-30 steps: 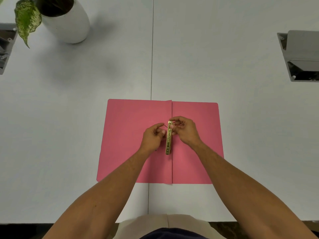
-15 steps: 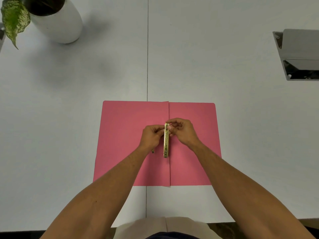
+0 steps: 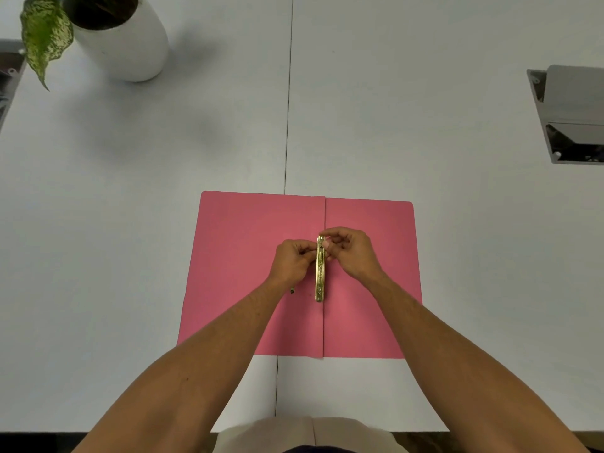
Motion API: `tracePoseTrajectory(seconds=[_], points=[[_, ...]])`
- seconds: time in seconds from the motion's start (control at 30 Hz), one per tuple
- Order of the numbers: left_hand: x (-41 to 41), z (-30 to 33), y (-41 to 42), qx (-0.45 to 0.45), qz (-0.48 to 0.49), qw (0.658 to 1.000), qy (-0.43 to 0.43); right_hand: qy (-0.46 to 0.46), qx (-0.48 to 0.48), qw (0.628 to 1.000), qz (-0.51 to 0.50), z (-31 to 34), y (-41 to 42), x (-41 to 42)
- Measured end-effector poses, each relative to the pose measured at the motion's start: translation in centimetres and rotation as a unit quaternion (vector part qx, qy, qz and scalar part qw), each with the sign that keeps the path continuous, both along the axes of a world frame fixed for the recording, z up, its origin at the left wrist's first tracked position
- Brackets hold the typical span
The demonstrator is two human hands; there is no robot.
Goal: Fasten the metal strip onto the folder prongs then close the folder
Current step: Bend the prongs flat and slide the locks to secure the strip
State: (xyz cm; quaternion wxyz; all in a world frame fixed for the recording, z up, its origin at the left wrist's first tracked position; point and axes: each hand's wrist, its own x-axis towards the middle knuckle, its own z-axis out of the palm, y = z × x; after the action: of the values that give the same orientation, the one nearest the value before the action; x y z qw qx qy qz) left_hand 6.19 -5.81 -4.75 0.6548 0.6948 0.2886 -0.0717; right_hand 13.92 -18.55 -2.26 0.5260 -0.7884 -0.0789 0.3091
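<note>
A pink folder lies open and flat on the white table, its centre fold running away from me. A gold metal strip stands lengthwise along that fold. My left hand pinches at the strip's far end from the left side. My right hand pinches the same far end from the right. The prong under my fingers is hidden. A small metal tip shows on the left flap beside my left wrist.
A white plant pot with a spotted leaf stands at the far left. A metal cable box with a raised lid is set into the table at the right. A seam runs down the table's middle.
The strip has swung from slightly tilted to straight along the fold. Both hands have closed in on its far end and stay there.
</note>
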Motion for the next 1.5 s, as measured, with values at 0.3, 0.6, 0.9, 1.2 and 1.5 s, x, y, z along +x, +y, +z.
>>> tracePoseTrajectory(seconds=[0.3, 0.6, 0.9, 1.2, 1.5], points=[[-0.6, 0.0, -0.2, -0.011, 0.001, 1.000, 0.000, 0.009, -0.013, 1.000, -0.003, -0.5, 0.1, -0.3], [-1.6, 0.2, -0.7, -0.022, -0.004, 1.000, 0.017, -0.014, -0.058, 0.998, 0.001, -1.7, -0.1, 0.0], [-1.7, -0.5, -1.2, 0.093, -0.059, 0.992, 0.055, -0.049, -0.090, 0.995, 0.021, -2.4, 0.3, -0.3], [-1.2, -0.9, -1.3, 0.127, -0.062, 0.986, 0.091, -0.085, -0.137, 0.987, 0.014, -3.3, 0.8, -0.4], [-0.7, -1.2, -1.6, 0.142, -0.055, 0.983, 0.103, -0.089, -0.159, 0.983, 0.006, -3.6, 0.9, -0.4]])
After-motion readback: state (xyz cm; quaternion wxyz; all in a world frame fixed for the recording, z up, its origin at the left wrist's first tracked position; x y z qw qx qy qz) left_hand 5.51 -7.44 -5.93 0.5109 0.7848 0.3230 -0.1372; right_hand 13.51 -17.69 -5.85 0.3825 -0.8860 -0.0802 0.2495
